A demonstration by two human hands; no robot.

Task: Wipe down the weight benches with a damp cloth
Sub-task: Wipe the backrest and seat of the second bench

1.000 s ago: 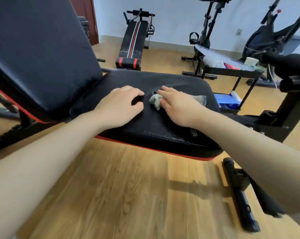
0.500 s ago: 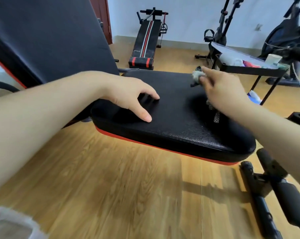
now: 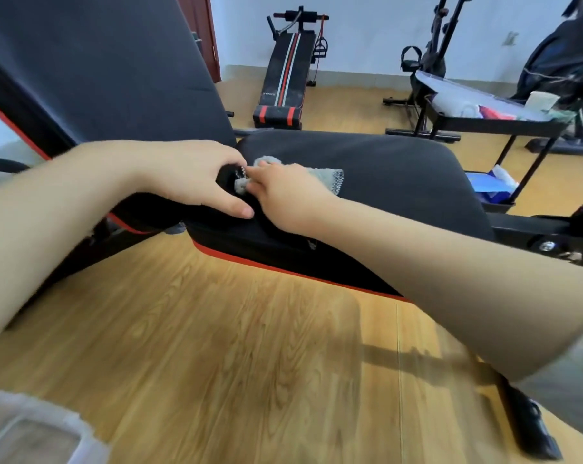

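From the head camera, the weight bench's seat pad [image 3: 383,169] is a broad, rounded slab of black, finely grained vinyl with a thin red piping along its near lower edge. Its backrest [image 3: 99,61], of the same smooth black vinyl with a red strip at the side, rises steeply at the left. The cloth [image 3: 332,178] lies on the seat's left end, close to the gap below the backrest. It is a soft, pale grey, knitted-looking rag with a dark speckled hem showing at its right corner. The right hand [image 3: 290,192] lies on top of it, fingers curled round the bunched fabric, which bulges out past the fingertips. The left hand [image 3: 196,177] rests on the seat just left of the cloth, fingers bent and thumb stretched along the near side. Whether it pinches the cloth's end or only braces on the pad cannot be told. Both forearms are bare. The floor [image 3: 216,329] is glossy, warm-toned wood-grain plank. A translucent white plastic container [image 3: 32,430] sits blurred at the near left corner. Far across the room a narrow sit-up bench [image 3: 286,72], black with red and white stripes, stands by a pale wall, with a dark red-brown door [image 3: 199,28] to its left. At the far right are an exercise bike [image 3: 430,51] and a black-framed cart [image 3: 484,121] holding pale, indistinct items.
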